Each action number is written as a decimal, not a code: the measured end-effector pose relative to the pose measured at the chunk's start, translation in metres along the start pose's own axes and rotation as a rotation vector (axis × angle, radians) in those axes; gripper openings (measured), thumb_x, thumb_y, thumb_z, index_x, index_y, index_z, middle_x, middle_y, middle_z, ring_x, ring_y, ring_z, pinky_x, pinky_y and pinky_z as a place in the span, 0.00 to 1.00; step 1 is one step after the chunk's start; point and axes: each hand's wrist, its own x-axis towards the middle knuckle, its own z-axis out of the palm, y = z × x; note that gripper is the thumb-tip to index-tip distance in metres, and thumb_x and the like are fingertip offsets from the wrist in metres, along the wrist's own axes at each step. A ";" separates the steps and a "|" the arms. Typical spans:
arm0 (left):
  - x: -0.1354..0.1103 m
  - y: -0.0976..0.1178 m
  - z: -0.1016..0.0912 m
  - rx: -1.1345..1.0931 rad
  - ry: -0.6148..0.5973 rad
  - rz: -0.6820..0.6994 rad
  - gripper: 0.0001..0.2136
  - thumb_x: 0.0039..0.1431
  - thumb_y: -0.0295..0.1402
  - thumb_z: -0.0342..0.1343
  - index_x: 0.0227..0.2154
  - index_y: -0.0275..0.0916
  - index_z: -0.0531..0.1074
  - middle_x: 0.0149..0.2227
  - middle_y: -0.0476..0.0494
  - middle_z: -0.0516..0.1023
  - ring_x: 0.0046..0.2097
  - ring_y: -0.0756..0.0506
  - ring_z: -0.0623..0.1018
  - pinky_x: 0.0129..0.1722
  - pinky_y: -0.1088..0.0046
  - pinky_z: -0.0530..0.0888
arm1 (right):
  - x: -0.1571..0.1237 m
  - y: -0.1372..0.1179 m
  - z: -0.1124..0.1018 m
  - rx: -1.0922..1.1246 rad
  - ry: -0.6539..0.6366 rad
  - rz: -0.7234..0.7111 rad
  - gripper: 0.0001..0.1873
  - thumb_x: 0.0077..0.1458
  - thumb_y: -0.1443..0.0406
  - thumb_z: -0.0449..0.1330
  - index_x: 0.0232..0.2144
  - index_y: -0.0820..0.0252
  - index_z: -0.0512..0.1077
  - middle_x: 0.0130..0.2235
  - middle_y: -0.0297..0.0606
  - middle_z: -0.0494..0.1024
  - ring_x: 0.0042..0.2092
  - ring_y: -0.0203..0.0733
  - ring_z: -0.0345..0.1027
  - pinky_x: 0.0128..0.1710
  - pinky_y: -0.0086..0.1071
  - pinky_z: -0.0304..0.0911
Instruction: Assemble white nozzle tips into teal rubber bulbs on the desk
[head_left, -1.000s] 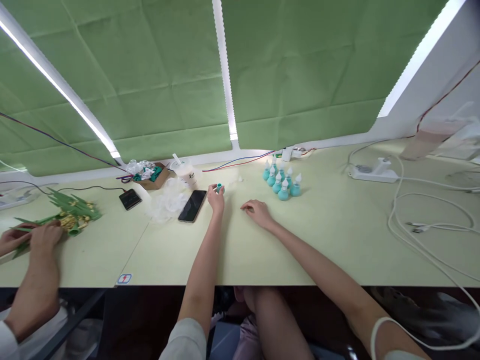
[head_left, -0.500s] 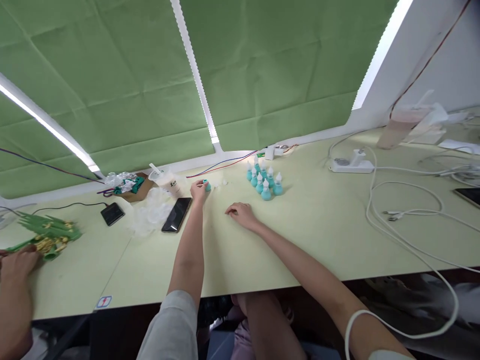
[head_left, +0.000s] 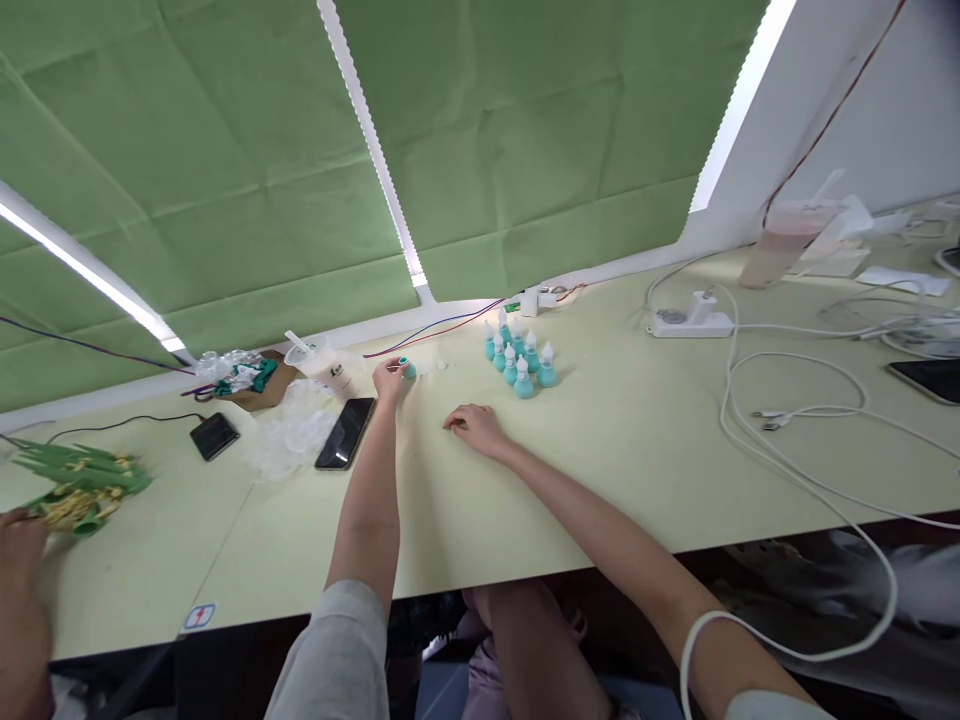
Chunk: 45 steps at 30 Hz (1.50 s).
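Note:
My left hand (head_left: pixel 388 382) is closed at the side of a small teal squeeze bottle (head_left: pixel 408 370), whose round opening shows on top with no nozzle on it. The bottle is on or just above the table; its lower part is partly hidden. My right hand (head_left: pixel 478 430) lies on the table with loosely bent fingers, holding nothing. Beyond it stands a close group of several teal bottles (head_left: pixel 523 378) with white nozzle tops and clear pointed tips. Tiny whitish pieces (head_left: pixel 441 366) lie just right of the single bottle.
Left of my arm lie a black phone (head_left: pixel 345 434), a crumpled clear bag (head_left: pixel 292 435), a drink cup (head_left: pixel 330 368) and a cardboard box (head_left: pixel 262 390). Another person's hand (head_left: pixel 21 540) is beside green plastic leaves (head_left: pixel 82 480). A power strip (head_left: pixel 690 325) and white cables (head_left: pixel 795 410) lie at right.
The whole view has shifted slightly left. My hands keep about the same places beside the bottle and on the table. The other person's hand has moved a little left.

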 end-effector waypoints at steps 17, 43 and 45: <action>-0.031 0.019 -0.013 0.050 0.271 0.116 0.18 0.48 0.31 0.59 0.44 0.37 0.67 0.43 0.42 0.71 0.40 0.49 0.73 0.40 0.74 0.70 | -0.004 -0.006 -0.005 -0.020 0.066 -0.070 0.15 0.54 0.73 0.50 0.34 0.53 0.74 0.38 0.32 0.76 0.40 0.36 0.68 0.45 0.34 0.53; -0.136 0.036 -0.006 0.222 -0.097 0.161 0.17 0.61 0.40 0.44 0.19 0.39 0.63 0.18 0.52 0.64 0.24 0.51 0.62 0.27 0.74 0.55 | -0.016 0.029 -0.096 -0.477 0.665 0.033 0.12 0.55 0.57 0.57 0.35 0.58 0.73 0.35 0.42 0.75 0.38 0.45 0.64 0.33 0.34 0.54; -0.139 0.039 -0.004 0.264 -0.136 0.197 0.21 0.62 0.44 0.41 0.16 0.39 0.60 0.17 0.51 0.61 0.23 0.51 0.62 0.27 0.73 0.55 | -0.016 0.023 -0.092 -0.383 0.642 -0.037 0.11 0.54 0.57 0.58 0.34 0.58 0.73 0.36 0.41 0.76 0.37 0.43 0.66 0.34 0.34 0.57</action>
